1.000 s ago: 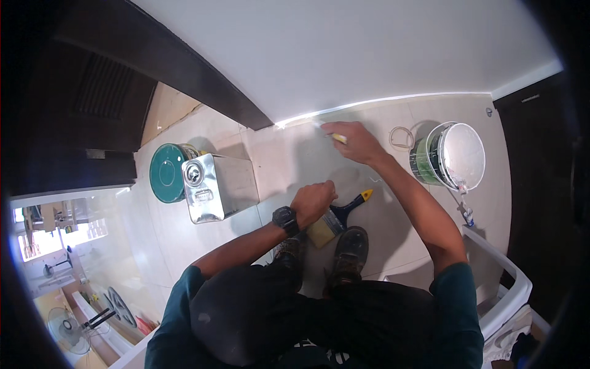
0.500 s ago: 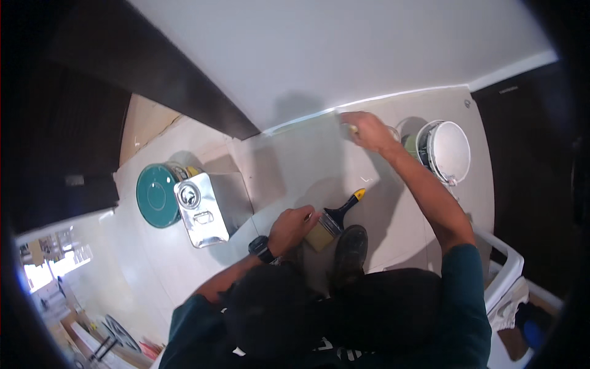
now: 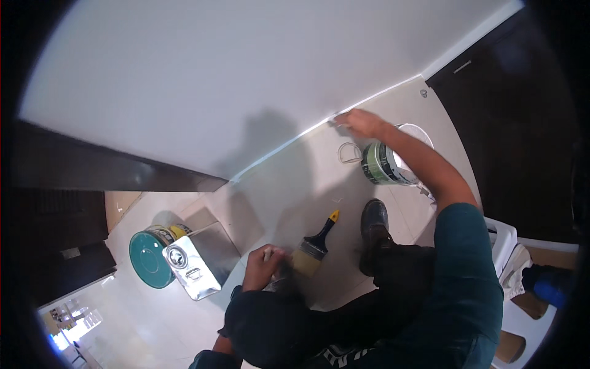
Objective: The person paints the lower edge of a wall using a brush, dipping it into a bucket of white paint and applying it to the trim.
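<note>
My right hand (image 3: 364, 123) reaches to the foot of the pale wall (image 3: 184, 74). Its fingers are closed on something small I cannot make out, close to the white strip (image 3: 289, 142) along the wall's base. My left hand (image 3: 263, 265) is low, near my knee, with its fingers curled; whatever they hold, if anything, is hidden. Just right of it, a wide paintbrush (image 3: 314, 246) with a black handle, yellow tip and pale bristles lies on the floor (image 3: 350, 270).
To the left stand a metal can (image 3: 203, 264) and a round tub with a green lid (image 3: 147, 260). Under my right forearm is a paint bucket (image 3: 384, 165), beside a wire handle (image 3: 350, 153). Dark doors (image 3: 510, 123) flank the wall. A white plastic stool (image 3: 501, 246) is behind my right arm.
My view has turned and shifted, so the wall and floor things appear tilted. My right hand remains by the wall's base, farther right along it. My left hand now sits farther from the paintbrush.
</note>
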Action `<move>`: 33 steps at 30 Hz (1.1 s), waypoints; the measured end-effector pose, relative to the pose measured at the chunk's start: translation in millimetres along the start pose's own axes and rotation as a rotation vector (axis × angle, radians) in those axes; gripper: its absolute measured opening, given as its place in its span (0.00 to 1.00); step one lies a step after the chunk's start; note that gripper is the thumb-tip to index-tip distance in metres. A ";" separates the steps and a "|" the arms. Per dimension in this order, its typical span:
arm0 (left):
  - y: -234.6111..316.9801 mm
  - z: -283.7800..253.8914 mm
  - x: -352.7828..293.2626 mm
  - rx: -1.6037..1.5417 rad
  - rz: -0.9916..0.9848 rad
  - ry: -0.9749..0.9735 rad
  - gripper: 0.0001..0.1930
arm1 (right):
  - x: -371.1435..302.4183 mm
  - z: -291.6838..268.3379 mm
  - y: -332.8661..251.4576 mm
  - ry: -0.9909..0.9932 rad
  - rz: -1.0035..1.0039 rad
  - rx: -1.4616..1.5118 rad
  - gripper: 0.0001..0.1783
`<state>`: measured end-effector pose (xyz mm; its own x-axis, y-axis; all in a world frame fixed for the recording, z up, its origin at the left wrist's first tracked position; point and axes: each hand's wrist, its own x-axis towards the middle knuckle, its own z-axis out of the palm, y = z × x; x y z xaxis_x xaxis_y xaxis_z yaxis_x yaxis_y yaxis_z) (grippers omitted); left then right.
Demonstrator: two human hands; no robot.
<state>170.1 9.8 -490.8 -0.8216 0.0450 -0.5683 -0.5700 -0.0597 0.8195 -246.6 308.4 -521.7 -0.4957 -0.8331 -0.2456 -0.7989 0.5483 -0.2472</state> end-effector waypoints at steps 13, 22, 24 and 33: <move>18.7 -16.1 22.5 0.098 -0.013 0.155 0.18 | 7.6 11.6 54.2 -0.067 -0.277 0.187 0.20; 204.3 -32.6 -15.5 0.303 0.090 0.502 0.13 | -26.2 2.0 140.6 -0.025 -0.112 0.419 0.26; 245.0 0.9 -11.1 0.341 0.138 0.569 0.14 | -59.6 -9.5 180.5 -0.017 0.006 0.431 0.25; 254.4 94.8 83.5 0.305 0.039 0.311 0.12 | -153.4 -26.1 333.4 0.269 0.450 0.286 0.30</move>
<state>-43.2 92.9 -322.7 -0.8306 -0.2572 -0.4938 -0.5502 0.2435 0.7987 -445.8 617.1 -542.0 -0.8627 -0.4837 -0.1479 -0.3858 0.8184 -0.4258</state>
